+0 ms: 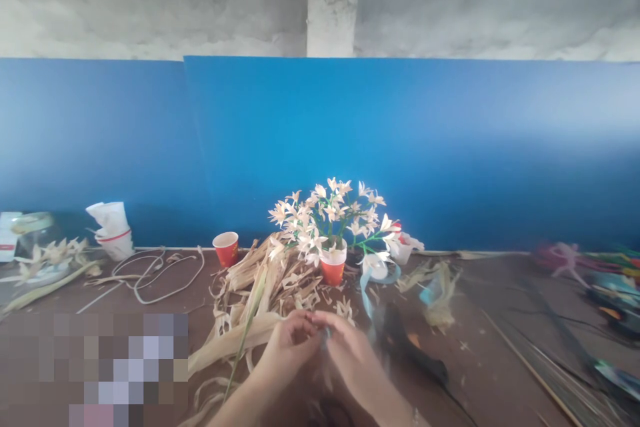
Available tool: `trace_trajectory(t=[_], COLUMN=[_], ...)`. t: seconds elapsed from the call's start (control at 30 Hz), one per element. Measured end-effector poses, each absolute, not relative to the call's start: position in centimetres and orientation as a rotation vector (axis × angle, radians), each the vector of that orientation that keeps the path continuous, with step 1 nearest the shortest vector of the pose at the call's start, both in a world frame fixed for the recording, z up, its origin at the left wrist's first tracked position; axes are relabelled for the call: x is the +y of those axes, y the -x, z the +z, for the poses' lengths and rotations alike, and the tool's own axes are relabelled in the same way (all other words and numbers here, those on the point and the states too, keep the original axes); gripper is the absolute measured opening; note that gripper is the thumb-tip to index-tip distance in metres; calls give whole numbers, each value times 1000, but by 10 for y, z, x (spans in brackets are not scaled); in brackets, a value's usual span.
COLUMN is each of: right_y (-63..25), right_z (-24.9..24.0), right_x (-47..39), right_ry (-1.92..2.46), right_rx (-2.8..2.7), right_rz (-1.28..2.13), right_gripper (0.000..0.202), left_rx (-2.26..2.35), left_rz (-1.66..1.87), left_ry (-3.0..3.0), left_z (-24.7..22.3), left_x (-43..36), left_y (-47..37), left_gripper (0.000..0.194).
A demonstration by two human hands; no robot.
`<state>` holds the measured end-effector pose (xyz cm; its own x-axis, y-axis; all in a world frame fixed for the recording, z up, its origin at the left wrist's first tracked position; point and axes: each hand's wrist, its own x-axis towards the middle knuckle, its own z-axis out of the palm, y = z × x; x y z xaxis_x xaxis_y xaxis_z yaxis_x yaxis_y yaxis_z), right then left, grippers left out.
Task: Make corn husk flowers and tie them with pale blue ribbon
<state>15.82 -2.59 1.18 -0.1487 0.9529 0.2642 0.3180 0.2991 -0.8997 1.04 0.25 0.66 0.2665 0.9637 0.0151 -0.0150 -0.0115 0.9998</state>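
Observation:
My left hand [295, 340] and my right hand [347, 343] meet low in the centre, fingers bent together around something small and bluish that is too blurred to name. Just beyond them stands a red and white paper cup [333, 267] filled with pale flowers [333, 210] on green stems. A heap of dry husks [265, 267] lies to the left of the cup, some strips running beside my left hand. Right of my right hand rests a black tool [407, 343] with a cord, smeared by motion.
Another red cup [226, 250] and a white cable [145, 280] are at the left, near a white cup with tissue [116, 240]. Blue ribbon [365, 293] hangs right of the flowers. Thin sticks [540, 367] and coloured materials [615, 280] lie far right. A blue panel [310, 133] stands behind.

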Motion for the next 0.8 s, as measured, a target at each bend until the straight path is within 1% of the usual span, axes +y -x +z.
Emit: trace_trajectory(t=[0.07,0.1,0.2,0.27,0.33,0.5,0.7,0.8], right_y=[-157,-157,-157,-158,-159,-160,-159,-160], right_z=[12,13,12,12,13,12,8,7], right_x=[-26,-25,-25,-24,-23,-23,-23,-21], right_ry=[1162,1174,1227,1257,1295,1341,1386,1399], right_rx=[-1663,-1664,-1695,-1706,-1697,-1663,-1625,-1580], right_rz=[977,968,831,758,717,616,639,710], right_gripper=[34,32,23,20,20,22,22,23], left_rx=[1009,1010,1011,1024,1026,963,1040,1023], left_rz=[1013,1009,994,992,992,969,939,967], left_ry=[-1389,-1409,-1419,-1402,-1374,-1329,-1363,-1368], left_z=[4,2,-1,-3,-4,-10,-8,-5], left_x=[5,5,6,6,6,8,7,6], left_y=[-10,-9,-9,-9,-11,-13,-11,-12], left_gripper=[15,12,7,8,10,9,9,8])
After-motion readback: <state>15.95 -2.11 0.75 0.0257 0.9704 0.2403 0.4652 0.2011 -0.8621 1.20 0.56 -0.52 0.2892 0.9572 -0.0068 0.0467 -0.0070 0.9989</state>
